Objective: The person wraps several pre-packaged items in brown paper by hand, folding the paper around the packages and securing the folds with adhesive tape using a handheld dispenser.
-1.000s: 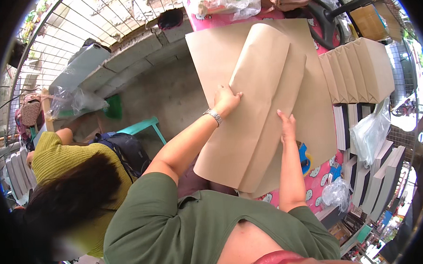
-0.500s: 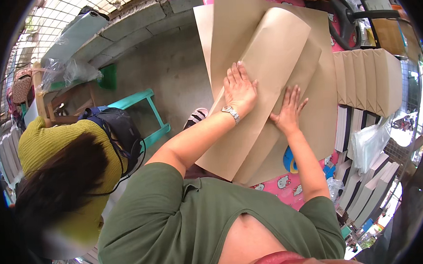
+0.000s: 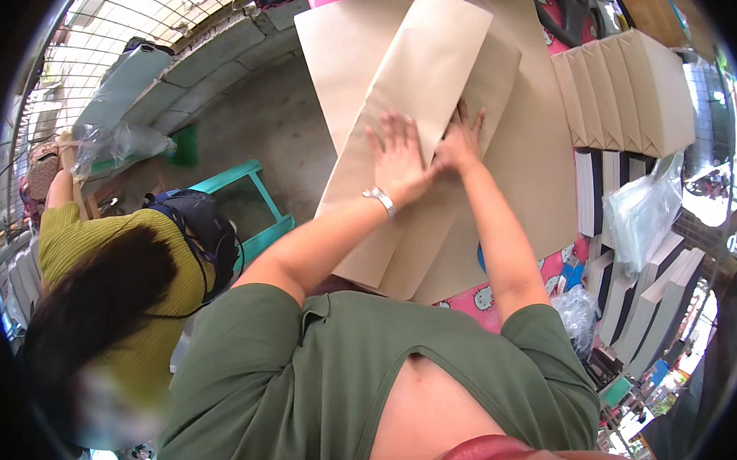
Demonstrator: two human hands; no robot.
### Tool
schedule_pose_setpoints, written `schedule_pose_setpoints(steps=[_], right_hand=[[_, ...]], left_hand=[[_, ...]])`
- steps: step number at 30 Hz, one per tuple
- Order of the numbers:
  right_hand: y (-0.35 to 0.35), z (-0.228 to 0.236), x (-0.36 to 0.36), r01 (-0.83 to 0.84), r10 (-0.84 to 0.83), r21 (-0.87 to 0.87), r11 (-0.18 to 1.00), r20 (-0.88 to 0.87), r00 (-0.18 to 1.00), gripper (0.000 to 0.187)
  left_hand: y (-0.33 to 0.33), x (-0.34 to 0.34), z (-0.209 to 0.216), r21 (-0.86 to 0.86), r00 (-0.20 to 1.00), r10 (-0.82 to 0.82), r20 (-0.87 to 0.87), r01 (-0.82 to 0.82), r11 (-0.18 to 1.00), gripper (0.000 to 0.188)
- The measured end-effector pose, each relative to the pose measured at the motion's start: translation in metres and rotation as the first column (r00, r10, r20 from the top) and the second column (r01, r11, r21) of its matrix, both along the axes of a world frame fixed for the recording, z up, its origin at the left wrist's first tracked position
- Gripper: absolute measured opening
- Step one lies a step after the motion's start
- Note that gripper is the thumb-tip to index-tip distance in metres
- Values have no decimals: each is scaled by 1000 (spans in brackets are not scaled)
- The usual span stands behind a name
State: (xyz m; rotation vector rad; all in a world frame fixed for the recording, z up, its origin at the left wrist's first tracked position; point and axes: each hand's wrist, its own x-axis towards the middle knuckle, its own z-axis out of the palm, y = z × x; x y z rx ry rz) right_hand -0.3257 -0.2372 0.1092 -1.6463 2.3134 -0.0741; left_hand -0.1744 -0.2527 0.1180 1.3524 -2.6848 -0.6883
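Note:
A large sheet of brown kraft paper [image 3: 439,50] lies folded over in a long flap on top of flat brown sheets [image 3: 531,182]. My left hand [image 3: 400,159], with a silver watch at the wrist, rests on the flap, palm down and fingers spread. Beside it, my right hand [image 3: 461,144] is at the flap's right edge, fingers apart on the layer below; some fingertips are partly hidden by the flap. The thumb sides of both hands are close together. A blue roll of tape [image 3: 481,258] shows only a sliver behind my right forearm.
The table wears a pink patterned cover [image 3: 470,298]. Brown paper-wrapped packs [image 3: 626,95] stand at right, above stacked books [image 3: 643,300] and clear plastic bags [image 3: 643,210]. To the left are a person in a yellow-green top [image 3: 132,281], a black bag [image 3: 200,229] and a teal stool [image 3: 256,206].
My left hand has slid down and left on the flap, now flat. My right hand has moved up and left to the flap's edge. The view has shifted a little; the tape is more covered.

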Motion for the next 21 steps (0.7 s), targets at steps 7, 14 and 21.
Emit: schedule_pose_setpoints(steps=[7, 14, 21], right_hand=[[65, 11, -3, 741, -228, -382, 553, 786, 575, 37], [215, -35, 149, 717, -558, -162, 678, 521, 646, 45], [36, -57, -52, 663, -509, -367, 653, 435, 743, 49]], left_hand=[[26, -1, -1, -61, 992, -22, 124, 29, 998, 85], [32, -8, -3, -72, 990, -44, 135, 54, 996, 80], [35, -6, -2, -92, 986, -40, 159, 55, 994, 79]])
